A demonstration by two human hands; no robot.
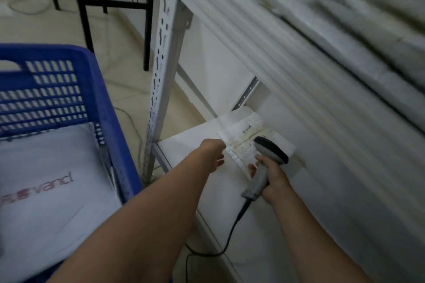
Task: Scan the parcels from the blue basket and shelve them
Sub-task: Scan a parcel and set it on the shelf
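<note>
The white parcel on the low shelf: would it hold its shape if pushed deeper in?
Probably not: the parcel looks crinkled and soft, so it may buckle rather than slide stiffly. It lies flat on the shelf, so rolling or tipping seems unlikely.

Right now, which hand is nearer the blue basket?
Left. The left hand is at the edge of the shelved parcel, right of the blue basket; the right hand grips the scanner farther right.

Bare left hand, right hand, forearms.
</note>
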